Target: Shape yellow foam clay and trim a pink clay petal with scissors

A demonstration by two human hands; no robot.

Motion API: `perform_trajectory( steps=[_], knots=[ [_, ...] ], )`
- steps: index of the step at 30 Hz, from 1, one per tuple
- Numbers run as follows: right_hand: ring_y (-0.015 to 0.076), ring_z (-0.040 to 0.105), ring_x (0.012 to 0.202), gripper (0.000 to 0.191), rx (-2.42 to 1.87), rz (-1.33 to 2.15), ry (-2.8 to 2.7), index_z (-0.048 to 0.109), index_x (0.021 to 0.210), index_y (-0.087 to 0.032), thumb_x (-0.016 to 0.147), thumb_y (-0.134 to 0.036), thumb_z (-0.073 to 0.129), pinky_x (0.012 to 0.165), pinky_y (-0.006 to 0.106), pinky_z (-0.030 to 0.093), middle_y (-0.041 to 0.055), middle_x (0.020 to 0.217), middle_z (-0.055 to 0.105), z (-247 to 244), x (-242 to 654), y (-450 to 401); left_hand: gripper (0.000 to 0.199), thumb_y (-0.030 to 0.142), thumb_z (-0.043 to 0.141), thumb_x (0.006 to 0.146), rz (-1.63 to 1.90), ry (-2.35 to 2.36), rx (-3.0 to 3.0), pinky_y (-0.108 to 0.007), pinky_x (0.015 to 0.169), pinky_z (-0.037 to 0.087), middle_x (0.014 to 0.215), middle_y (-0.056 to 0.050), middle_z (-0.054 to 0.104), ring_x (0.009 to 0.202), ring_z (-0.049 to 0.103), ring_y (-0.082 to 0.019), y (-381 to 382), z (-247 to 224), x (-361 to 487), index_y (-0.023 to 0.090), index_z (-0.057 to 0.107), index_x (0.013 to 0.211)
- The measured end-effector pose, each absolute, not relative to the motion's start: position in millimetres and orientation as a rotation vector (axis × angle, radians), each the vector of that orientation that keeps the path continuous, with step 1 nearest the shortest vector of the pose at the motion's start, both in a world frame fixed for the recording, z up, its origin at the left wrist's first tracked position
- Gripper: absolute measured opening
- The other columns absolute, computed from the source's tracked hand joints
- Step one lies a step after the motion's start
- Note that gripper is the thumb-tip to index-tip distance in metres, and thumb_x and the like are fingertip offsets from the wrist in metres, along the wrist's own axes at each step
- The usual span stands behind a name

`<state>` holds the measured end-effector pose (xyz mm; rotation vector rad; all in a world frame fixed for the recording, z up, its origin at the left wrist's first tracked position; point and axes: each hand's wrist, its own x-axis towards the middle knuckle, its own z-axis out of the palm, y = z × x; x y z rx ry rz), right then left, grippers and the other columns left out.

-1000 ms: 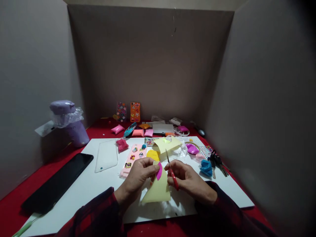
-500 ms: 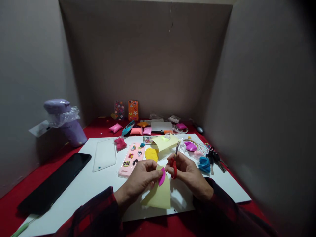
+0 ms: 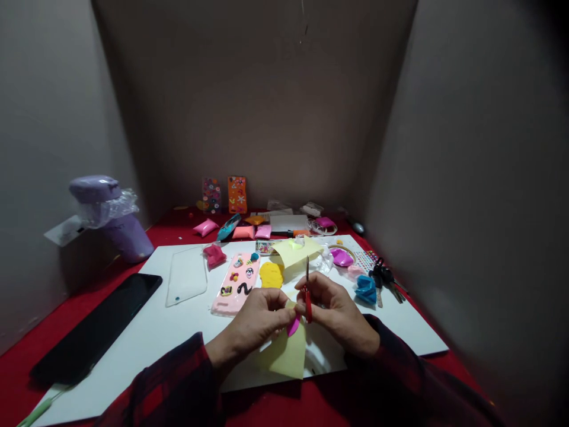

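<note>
My left hand pinches a pale yellow paper that carries a flat magenta piece, which looks like clay. Red-handled scissors are in my right hand, their blades pointing up and away from the paper. The right fingertips touch the top of the magenta piece beside the left thumb. Just beyond my hands lie a yellow flattened lump and a pink phone case decorated with small figures. Another pale yellow sheet lies behind the scissors.
A clear phone case and a black phone lie to the left, near a purple wrapped object. Keys and a blue lump sit at right. Several colourful packets and two decorated cases stand farther back.
My right hand has moved slightly left, its fingertips now against the magenta piece. The scissors have turned more upright. The view has shifted a little.
</note>
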<state>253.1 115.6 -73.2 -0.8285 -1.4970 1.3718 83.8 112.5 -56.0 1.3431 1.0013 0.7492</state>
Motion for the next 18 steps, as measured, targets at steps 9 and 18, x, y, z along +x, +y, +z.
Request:
perform_trajectory(
  steps=[9,18],
  knots=[
    [0.0086,0.051,0.062,0.042,-0.853,1.338,-0.905,0.054,0.094,-0.016,0.062,-0.025,0.080,0.056,0.017,0.039,-0.0014,0.072,0.058,-64.1,253.3,119.3,0.024,0.036,0.054,0.077,0.939,0.944,0.990,-0.021,0.047,0.042,0.070,-0.005,0.063,0.051,0.055,-0.012,122.0,-49.5,71.0,0.015,0.062,0.084],
    [0.0054,0.049,0.053,0.046,-0.770,1.300,-0.400,0.052,0.094,-0.018,0.056,-0.016,0.077,0.044,0.011,0.035,-0.0025,0.072,0.059,-58.4,231.2,123.6,0.030,0.031,0.075,0.062,1.112,0.997,1.069,-0.020,0.051,0.044,0.074,-0.004,0.065,0.056,0.056,-0.012,107.9,-53.4,108.8,0.015,0.066,0.086]
  ],
)
